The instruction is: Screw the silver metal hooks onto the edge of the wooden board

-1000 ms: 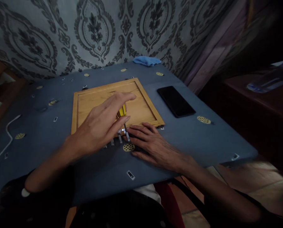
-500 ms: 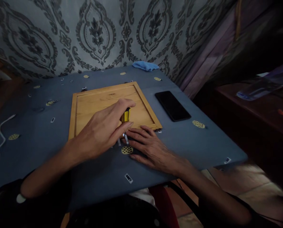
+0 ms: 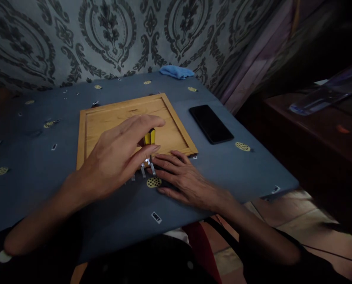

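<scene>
My left hand [image 3: 113, 154] is closed around the yellow and black handle of a screwdriver [image 3: 149, 137], held upright with its shaft pointing down. The tip meets the near edge of a framed wooden panel [image 3: 119, 110], where small shiny metal strips [image 3: 143, 170] stick out toward me. My right hand [image 3: 181, 177] lies flat with its fingers stretched out, the fingertips at the panel's near edge beside the metal strips. My left hand hides part of the panel's near left side.
A black phone [image 3: 211, 124] lies right of the panel on the blue patterned tablecloth [image 3: 223, 173]. A blue cloth [image 3: 176, 71] sits at the back by the patterned curtain. A clear plastic bottle [image 3: 317, 96] lies on a dark surface at the right.
The whole view has shifted slightly, so things sit a little further left and higher. My left hand has tilted a little around the screwdriver; my right hand stays at the panel's edge.
</scene>
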`<action>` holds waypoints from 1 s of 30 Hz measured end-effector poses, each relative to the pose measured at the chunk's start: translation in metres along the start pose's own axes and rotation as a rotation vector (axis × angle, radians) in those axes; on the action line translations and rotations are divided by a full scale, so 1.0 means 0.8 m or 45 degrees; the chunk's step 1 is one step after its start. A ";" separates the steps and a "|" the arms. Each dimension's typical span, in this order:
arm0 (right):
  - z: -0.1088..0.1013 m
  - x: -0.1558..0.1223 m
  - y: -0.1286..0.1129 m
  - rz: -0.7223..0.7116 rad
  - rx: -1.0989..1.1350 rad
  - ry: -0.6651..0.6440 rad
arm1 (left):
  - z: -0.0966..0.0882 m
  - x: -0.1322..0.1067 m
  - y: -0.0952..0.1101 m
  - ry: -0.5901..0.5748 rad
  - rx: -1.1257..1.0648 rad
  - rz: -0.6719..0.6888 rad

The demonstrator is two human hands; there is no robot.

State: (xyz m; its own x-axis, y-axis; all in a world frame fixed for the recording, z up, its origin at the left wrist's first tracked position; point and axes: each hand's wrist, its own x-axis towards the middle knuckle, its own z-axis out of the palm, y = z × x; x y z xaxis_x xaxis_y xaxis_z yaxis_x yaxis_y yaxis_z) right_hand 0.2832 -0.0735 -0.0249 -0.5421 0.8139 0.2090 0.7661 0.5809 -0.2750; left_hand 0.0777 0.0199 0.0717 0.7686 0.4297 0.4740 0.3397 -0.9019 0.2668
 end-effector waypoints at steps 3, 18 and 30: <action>0.000 0.000 0.001 -0.002 0.006 -0.012 | -0.002 0.000 -0.001 0.000 0.034 0.008; 0.001 0.000 0.002 -0.022 0.014 0.017 | 0.003 -0.003 -0.002 0.027 0.082 0.042; 0.001 0.000 0.003 -0.019 -0.001 0.010 | 0.002 0.000 0.000 0.022 0.048 0.024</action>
State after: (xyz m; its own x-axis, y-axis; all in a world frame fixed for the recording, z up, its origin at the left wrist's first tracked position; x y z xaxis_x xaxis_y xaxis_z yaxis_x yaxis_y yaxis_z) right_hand 0.2846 -0.0721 -0.0266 -0.5506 0.8052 0.2201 0.7585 0.5927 -0.2710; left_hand 0.0785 0.0201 0.0701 0.7655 0.4133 0.4932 0.3457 -0.9106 0.2265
